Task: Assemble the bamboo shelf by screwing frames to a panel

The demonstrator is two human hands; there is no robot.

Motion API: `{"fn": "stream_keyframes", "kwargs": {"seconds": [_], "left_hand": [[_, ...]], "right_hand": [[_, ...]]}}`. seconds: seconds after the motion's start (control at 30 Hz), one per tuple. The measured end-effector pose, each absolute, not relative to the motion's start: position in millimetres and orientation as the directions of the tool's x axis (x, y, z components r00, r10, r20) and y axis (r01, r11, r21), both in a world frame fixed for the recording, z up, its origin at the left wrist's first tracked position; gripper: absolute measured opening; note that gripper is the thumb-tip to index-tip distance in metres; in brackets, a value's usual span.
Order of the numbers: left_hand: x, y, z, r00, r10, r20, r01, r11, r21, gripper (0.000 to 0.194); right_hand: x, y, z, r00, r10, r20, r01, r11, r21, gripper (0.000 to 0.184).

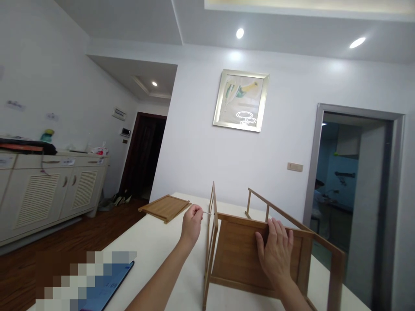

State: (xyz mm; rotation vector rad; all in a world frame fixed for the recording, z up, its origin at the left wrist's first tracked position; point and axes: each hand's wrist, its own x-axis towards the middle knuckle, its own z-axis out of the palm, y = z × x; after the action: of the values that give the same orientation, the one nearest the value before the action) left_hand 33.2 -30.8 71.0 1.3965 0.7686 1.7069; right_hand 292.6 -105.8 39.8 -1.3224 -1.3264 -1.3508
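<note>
A partly assembled wooden frame stands on the white bench [147,250], at the lower centre and right of the frame: I see a brown wooden panel [240,250] set between a slim left side piece [214,233] and a broader right side piece [337,270]. The left hand [192,222] is closed around a thin metal tool [206,212], its far end pointing at the left side piece; from my feed I cannot tell whether the tip is seated. The right hand [277,250] lies open against the panel, fingers spread along its top edge and thumb apart.

Left of centre, I see a second wooden panel [167,207] lying flat near the far edge of the bench. A device with a blue screen [112,280] rests at lower left, partly masked by pixelation.

Farther off, a louvred white cabinet [42,190] lines the left of the frame, with shoes [121,198] on the wooden floor near a dark door [141,151]. A gilt-framed picture [241,101] hangs at upper centre, and through the doorway at right I make out a person [317,207], dimly seen.
</note>
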Motion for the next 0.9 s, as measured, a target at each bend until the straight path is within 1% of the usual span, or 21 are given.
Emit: {"fn": "stream_keyframes", "kwargs": {"seconds": [0.1, 0.23, 0.37, 0.5, 0.9], "left_hand": [[40, -36, 69, -0.071, 0.865, 0.497, -0.231, -0.499, 0.835, 0.018], [42, -38, 69, -0.09, 0.861, 0.501, -0.271, -0.505, 0.819, 0.018], [39, -40, 68, -0.133, 0.835, 0.534, -0.172, -0.55, 0.817, 0.017], [37, -42, 68, -0.169, 0.786, 0.594, -0.071, -0.611, 0.788, 0.019], [35, -38, 67, -0.168, 0.779, 0.605, -0.056, -0.62, 0.783, 0.02]], "right_hand": [[291, -106, 41, -0.119, 0.107, 0.987, 0.985, -0.115, 0.131, 0.055], [292, -107, 44, -0.097, 0.122, 0.988, 0.988, -0.11, 0.111, 0.05], [291, -107, 46, -0.075, 0.142, 0.987, 0.988, -0.127, 0.093, 0.044], [288, -106, 43, -0.065, 0.138, 0.988, 0.989, -0.125, 0.082, 0.045], [285, -105, 43, -0.063, 0.137, 0.989, 0.989, -0.121, 0.08, 0.047]]}}
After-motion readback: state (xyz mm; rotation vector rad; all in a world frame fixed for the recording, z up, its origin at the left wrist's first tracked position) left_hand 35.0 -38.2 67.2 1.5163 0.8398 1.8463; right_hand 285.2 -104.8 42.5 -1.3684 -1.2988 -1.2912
